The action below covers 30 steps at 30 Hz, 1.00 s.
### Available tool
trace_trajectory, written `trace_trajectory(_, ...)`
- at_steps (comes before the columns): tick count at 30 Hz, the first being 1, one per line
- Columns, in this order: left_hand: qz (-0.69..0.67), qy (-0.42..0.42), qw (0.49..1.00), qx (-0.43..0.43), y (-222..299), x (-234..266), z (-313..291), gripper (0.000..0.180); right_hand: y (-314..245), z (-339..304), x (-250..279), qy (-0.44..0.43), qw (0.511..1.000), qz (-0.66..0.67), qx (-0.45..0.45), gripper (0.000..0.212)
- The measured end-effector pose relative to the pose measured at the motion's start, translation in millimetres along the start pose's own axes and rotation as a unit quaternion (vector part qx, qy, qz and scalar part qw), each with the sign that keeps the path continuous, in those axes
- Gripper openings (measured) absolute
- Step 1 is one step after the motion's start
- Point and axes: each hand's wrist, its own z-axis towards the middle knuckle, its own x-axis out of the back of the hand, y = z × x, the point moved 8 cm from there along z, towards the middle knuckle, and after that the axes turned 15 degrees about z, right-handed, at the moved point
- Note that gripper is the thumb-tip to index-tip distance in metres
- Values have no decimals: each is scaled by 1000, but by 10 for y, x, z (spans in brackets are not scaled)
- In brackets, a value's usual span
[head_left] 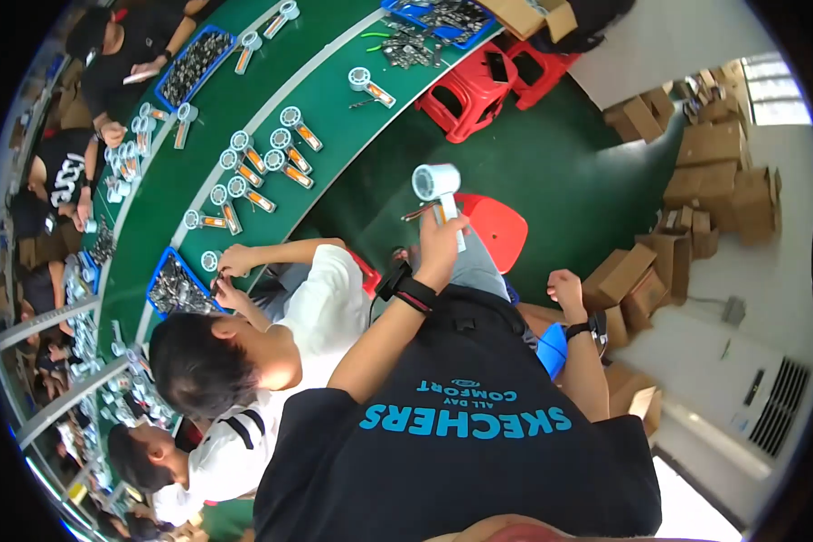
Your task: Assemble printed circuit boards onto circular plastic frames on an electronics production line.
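Note:
My left hand [443,237] is closed round the handle of a handheld fan [436,183], held upright in front of my body. Its round head is pale blue-white, and an orange strip shows on the handle. Something thin and dark sticks out to the left beside the handle; I cannot make out what it is. On the right, my right hand [564,289] is curled into a loose fist away from the fan, with nothing seen in it. Several similar fans [280,138] lie on the green workbench [334,149] to the left, their heads turned various ways.
Red stools [465,95] stand by the bench, and another red stool [497,230] is just beyond my left hand. A co-worker in white [320,294] sits close on my left beside a blue tray [165,262] of small parts. Cardboard boxes [709,163] pile along the right wall.

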Motion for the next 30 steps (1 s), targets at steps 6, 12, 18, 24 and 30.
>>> trace_trajectory(6,-11,126,992,-14,45,336,1054,32,-1443,1604,-851,-109,980,-165,31,12)
trace_trajectory(12,304,393,867,-29,350,1050,2050,40,-1852,2404,-2990,-394,566,-646,327,19)
trace_trajectory(18,556,473,684,-13,164,1670,2813,41,-1017,2447,-4242,-581,493,-553,337,14)
trace_trajectory(24,561,509,652,-18,124,1678,3192,51,1596,3644,-4067,-433,747,-490,119,18)
trace_trajectory(30,587,377,714,-67,-123,1676,2889,92,1833,3103,-5678,-411,851,-325,50,21)
